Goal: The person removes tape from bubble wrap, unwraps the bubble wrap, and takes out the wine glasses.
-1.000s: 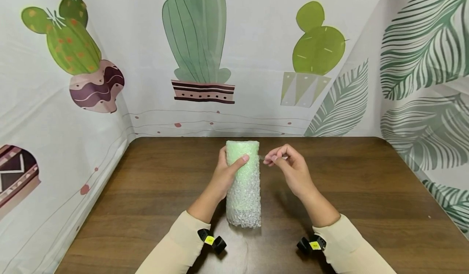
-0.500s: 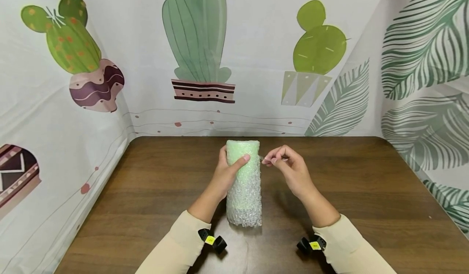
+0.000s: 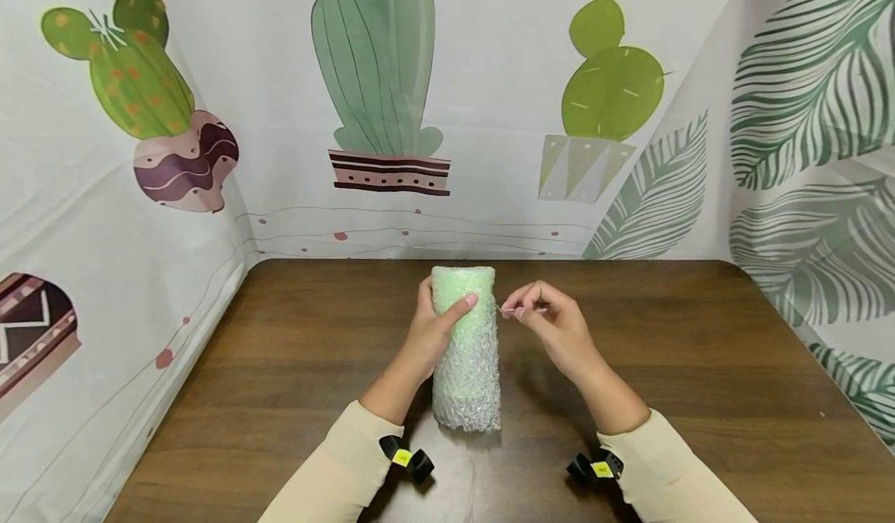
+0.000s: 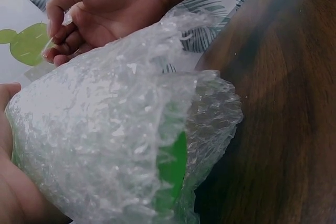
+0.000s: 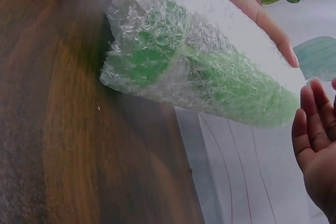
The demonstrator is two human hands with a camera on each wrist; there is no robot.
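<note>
A green cylinder rolled in bubble wrap (image 3: 464,367) leans upright over the table, its lower end close above the wood. My left hand (image 3: 428,332) grips its upper left side, thumb laid across the front. To the right, my right hand (image 3: 555,327) pinches a thin clear strip (image 3: 510,310) that reaches the wrap's upper right side. In the left wrist view, loose bubble wrap (image 4: 215,114) juts past the green end (image 4: 173,171) of the cylinder. The right wrist view shows the wrapped side and part of my right hand (image 5: 320,150); its pinching fingertips are cut off there.
The brown wooden table (image 3: 280,375) ends at a white cloth (image 3: 489,103) printed with cacti and leaves, which hangs behind it and at both sides. Small black cameras (image 3: 420,467) are strapped on both wrists over cream sleeves (image 3: 336,461).
My right hand has sunk slightly beside the wrap, and the thin strip in its fingers shows more plainly. The left hand keeps its grip on the cylinder, almost still.
</note>
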